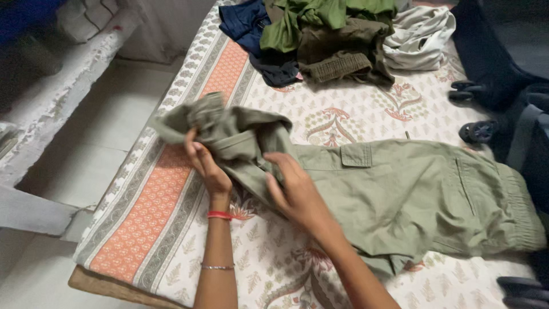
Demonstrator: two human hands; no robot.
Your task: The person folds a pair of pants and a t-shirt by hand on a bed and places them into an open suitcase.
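A pair of olive-green cargo trousers [389, 189] lay across the bed [171, 189], on its patterned sheet; their long axis ran left to right in the head view, the elastic waistband pointing right, the legs pointing left and bunched up towards the bed's orange-striped edge. The left hand [205, 163] was closed around the bunched leg end, lifting it off the sheet; the right hand [294, 186] lay just beside it, fingers curled into the fabric near the flapped pocket, gripping the same trousers. At the far end of the bed sat a heap of clothes [331, 40] in green, brown, navy and white, well apart from the hands.
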